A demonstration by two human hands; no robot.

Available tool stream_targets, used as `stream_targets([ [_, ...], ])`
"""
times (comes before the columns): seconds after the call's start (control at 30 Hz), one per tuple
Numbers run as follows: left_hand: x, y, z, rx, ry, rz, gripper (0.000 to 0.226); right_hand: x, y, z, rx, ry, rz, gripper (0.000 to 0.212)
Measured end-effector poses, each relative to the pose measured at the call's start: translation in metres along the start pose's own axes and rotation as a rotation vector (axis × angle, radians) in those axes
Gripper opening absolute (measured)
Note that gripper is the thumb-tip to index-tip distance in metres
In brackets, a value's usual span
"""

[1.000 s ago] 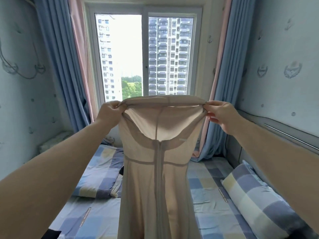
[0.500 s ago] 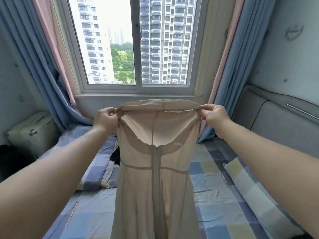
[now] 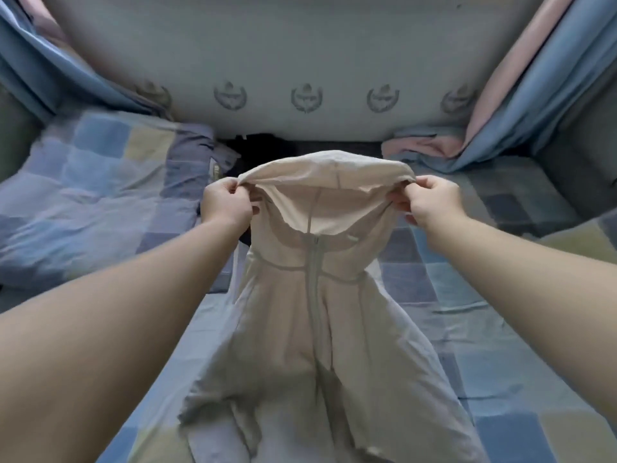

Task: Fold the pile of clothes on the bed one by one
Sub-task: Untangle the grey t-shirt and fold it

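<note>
A beige strapless dress with a centre zip stretches from my hands down toward me, its skirt spreading over the checked bed sheet. My left hand pinches the left corner of the top hem. My right hand pinches the right corner, so the top edge is held taut between them. A dark garment lies behind the dress near the wall, mostly hidden.
A bunched checked quilt fills the left side of the bed. Blue and pink curtains hang at both far corners against the patterned wall. A grey padded headboard stands on the right.
My view has tipped down from the window to the bed. Both hands have lowered the dress, and its skirt now lies on the sheet instead of hanging.
</note>
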State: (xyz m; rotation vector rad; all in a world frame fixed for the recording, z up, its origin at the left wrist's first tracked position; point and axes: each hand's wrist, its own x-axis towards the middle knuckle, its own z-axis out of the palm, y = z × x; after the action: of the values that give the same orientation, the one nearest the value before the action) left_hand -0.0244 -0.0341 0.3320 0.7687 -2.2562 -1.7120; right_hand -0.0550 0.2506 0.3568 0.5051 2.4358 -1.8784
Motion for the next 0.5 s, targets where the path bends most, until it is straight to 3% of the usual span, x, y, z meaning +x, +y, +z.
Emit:
stream_targets([
  [0.03, 0.011, -0.022, 0.012, -0.009, -0.041, -0.028, 0.024, 0.013, 0.019, 0.015, -0.006, -0.033, 0.009, 0.017],
  [0.1, 0.022, -0.062, 0.031, -0.003, -0.166, -0.069, 0.026, 0.033, 0.056, 0.039, 0.005, -0.187, 0.016, 0.044],
  [0.17, 0.021, -0.097, 0.043, 0.042, -0.267, -0.108, 0.058, 0.037, 0.089, 0.053, -0.032, -0.344, 0.034, 0.082],
  [0.23, 0.008, -0.131, 0.051, 0.091, -0.329, -0.089, 0.073, 0.029, 0.121, 0.055, -0.142, -0.441, 0.028, 0.099],
  [0.5, -0.12, -0.245, 0.041, 0.424, -0.559, -0.052, 0.065, -0.068, 0.244, 0.027, -0.506, -0.57, 0.032, 0.084],
])
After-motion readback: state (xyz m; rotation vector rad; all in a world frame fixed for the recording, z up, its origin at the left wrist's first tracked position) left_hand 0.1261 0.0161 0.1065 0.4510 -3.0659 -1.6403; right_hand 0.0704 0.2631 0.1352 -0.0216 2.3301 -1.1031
